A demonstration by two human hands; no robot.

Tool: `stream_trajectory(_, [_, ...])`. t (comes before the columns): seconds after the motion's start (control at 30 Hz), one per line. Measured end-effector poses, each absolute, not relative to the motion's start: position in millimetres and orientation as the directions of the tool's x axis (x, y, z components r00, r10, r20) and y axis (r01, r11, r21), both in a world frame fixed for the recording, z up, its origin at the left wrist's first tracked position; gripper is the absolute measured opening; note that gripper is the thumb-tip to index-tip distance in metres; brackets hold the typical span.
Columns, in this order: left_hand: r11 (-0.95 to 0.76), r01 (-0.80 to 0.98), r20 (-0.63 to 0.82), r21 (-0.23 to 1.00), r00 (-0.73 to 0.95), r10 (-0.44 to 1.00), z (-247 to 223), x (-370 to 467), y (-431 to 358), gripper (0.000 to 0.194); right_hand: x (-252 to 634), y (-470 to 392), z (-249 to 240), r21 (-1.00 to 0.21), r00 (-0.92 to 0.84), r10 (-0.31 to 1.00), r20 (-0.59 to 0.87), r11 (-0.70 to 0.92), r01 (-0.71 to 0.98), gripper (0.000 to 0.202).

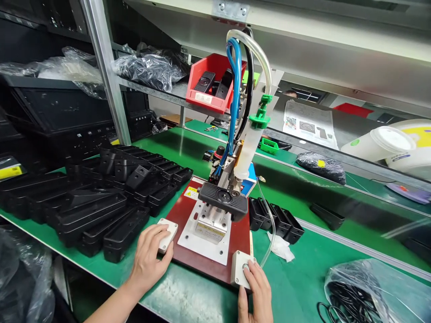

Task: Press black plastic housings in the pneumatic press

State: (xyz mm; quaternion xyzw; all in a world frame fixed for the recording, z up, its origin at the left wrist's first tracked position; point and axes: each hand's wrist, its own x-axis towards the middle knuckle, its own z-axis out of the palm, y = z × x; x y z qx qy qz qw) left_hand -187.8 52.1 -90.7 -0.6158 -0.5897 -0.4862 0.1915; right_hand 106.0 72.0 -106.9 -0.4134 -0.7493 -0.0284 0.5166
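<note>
My left hand (153,251) rests on the left white button box (168,233), fingers bent over its top and thumb at its side, holding nothing. On the right white button box (239,269) lies my right hand (257,287), its fingertips at the round metal button and its thumb at the front side. Between them stands a dispensing machine on a dark red base (198,262). A black ribbed part with a round centre (224,197) sits tilted on the machine's fixture, beneath the syringe (247,148) and its tip.
Many black housings (117,233) are piled on the left of the green table; several more (278,220) stand right of the machine. A red bin (215,103) sits on the shelf. A bag of black rings (357,287) lies front right.
</note>
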Motion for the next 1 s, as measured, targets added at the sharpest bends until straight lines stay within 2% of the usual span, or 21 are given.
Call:
stream_trajectory(0.7, [-0.254,0.906,0.830,0.340,-0.162,0.533,-91.5,-188.3,54.4,0.027,108.2,73.4,-108.8,-0.354,-0.151,0.578,0.802,0.663,0.660,0.031])
stream_trajectory(1.0, [-0.268,0.903,0.836,0.338,-0.156,0.527,-95.0,-188.4,51.9,0.028,105.6,72.6,-108.8,-0.382,-0.113,0.583,0.805,0.655,0.652,0.030])
